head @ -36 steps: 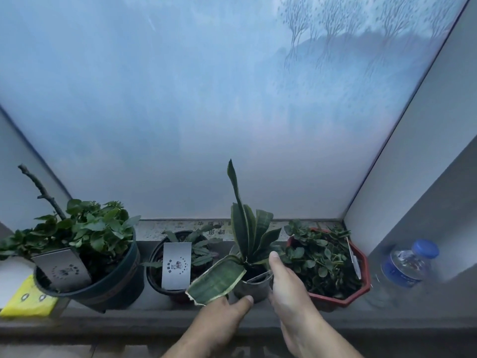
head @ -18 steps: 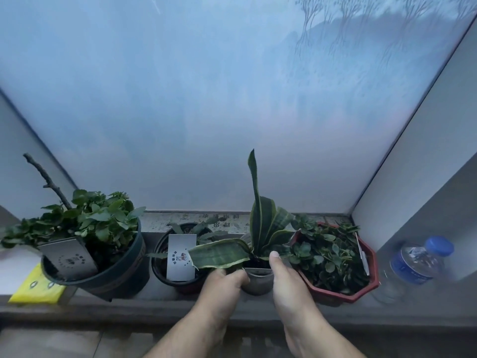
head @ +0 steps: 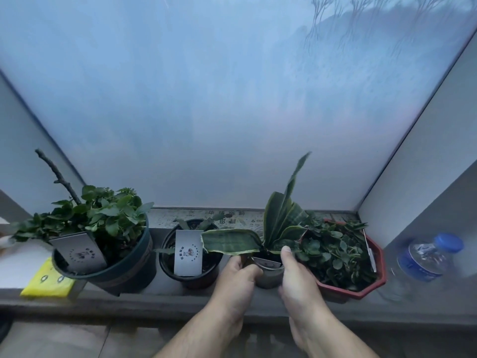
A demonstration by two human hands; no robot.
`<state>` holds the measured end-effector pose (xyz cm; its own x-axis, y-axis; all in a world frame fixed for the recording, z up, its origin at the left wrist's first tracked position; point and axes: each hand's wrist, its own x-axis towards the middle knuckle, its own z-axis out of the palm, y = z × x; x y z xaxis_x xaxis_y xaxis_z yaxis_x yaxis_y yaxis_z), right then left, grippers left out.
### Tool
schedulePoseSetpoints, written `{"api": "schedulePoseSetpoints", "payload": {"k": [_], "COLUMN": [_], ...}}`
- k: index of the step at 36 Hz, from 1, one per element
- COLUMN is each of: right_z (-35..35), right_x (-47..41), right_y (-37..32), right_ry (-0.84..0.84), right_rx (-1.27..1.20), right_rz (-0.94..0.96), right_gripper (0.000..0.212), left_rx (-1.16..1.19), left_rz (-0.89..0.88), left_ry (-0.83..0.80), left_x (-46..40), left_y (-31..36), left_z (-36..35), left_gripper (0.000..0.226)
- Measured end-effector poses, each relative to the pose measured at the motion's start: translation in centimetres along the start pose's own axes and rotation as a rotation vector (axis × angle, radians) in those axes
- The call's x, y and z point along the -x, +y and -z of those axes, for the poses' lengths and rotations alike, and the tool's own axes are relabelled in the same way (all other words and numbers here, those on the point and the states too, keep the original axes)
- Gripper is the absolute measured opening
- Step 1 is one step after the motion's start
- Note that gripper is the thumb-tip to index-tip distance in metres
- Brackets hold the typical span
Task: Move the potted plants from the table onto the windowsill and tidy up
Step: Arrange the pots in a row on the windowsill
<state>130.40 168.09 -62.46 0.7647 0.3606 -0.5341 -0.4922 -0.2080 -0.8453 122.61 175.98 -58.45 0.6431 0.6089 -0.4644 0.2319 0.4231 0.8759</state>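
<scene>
Windowsill (head: 165, 299) with four pots, bottle (head: 426, 259)

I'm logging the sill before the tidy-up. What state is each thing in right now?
Snake plant pot: on the sill, held from both sides.
Left hand: grips the pot.
Right hand: grips the pot.
Green pot: on the sill, tilted.
Black pot: upright, card stuck in it.
Red pot: upright on the sill.
Bottle: capped, lying tilted.
</scene>
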Motion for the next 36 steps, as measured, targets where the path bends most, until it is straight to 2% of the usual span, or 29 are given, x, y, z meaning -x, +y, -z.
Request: {"api": "schedulePoseSetpoints", "payload": {"k": [6,13,19,21,26,30,36], "right_z": [0.2,0.4,0.4,0.5,0.8,0.9,1.3], "right_x": [1.3,0.9,1.3,1.2,1.9,2.0,2.2], "right_y": [-1.2,-0.7,-0.9,-0.9,-2.1,-2.5,-2.7], "right_ry": [-0.026,-0.008,0.000,0.000,-0.028,-0.042,-0.096], "right_rx": [0.035,-0.034,-0.059,-0.038,0.020,0.011,-0.076], "right_rz": [-0.015,-0.043,-0.035,-0.032,-0.038,-0.033,-0.054], "right_gripper": [0.057,0.077,0.086,0.081,0.048,0.053,0.048], "left_rx": [0.045,0.033,-0.020,-0.041,-0.098,-0.118,-0.100], "left_rz": [0.012,-0.010,-0.025,-0.030,-0.034,-0.030,-0.025], "left_ry": [-0.027,-0.019,-0.054,-0.052,-0.049,-0.045,-0.085], "left_x": [-0.2,-0.5,-0.3,-0.1,0.4,0.6,1.9], "left_y": [0.1,-0.6,-0.6,-0.6,-0.5,-0.5,0.2], "left_z": [0.2,0.4,0.3,0.3,0.2,0.3,0.0], "left_gripper": [0.023,0.027,0.034,0.035,0.037,0.039,0.045]}}
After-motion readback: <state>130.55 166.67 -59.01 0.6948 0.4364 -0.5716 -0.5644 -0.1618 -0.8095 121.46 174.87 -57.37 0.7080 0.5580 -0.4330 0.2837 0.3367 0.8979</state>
